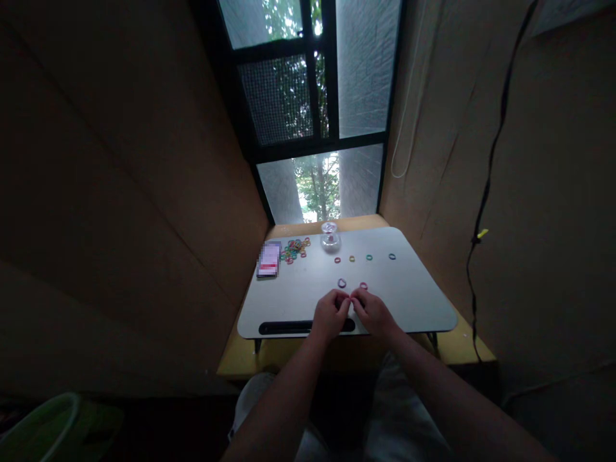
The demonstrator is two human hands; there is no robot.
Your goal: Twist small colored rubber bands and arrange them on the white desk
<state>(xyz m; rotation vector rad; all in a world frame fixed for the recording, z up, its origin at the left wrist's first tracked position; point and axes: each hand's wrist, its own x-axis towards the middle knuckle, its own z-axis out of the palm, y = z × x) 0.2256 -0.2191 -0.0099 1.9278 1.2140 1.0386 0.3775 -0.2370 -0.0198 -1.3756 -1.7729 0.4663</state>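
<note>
My left hand (330, 312) and my right hand (373, 311) meet over the near part of a white lap table (289, 298). Their fingertips pinch together almost touching, and whatever is between them is too small to make out. Just beyond the fingers lie a purple band (341, 283) and a pink band (363, 285), both small rings. Farther back a loose row holds a red band (337, 260), a yellow band (351, 258), a green band (369, 257) and a dark blue band (392, 256).
A pile of coloured bands (294, 249) lies at the back left, beside a phone (269, 259). At the back stands a clear container (330, 237). A black slot (285, 328) runs along the front edge. A black cable (488, 167) hangs at the right wall.
</note>
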